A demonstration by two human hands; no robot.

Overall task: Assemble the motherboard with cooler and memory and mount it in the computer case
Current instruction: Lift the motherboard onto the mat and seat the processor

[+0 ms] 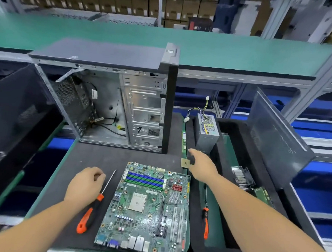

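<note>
The right hand (pixel 201 165) pinches a processor chip (pixel 185 162) beside the motherboard (pixel 148 207), while the left hand (pixel 84 185) rests loosely curled, its grip empty, on the worktop (pixel 95 157).

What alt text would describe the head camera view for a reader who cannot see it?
The right hand pinches a small square gold processor chip above a green bare motherboard on a black foam mat. The left hand rests beside an orange-handled screwdriver, before an open grey metal computer case.

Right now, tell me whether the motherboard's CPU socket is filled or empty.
Empty: the CPU socket on the motherboard shows bare; the right hand pinches the CPU chip beside the board.
</note>
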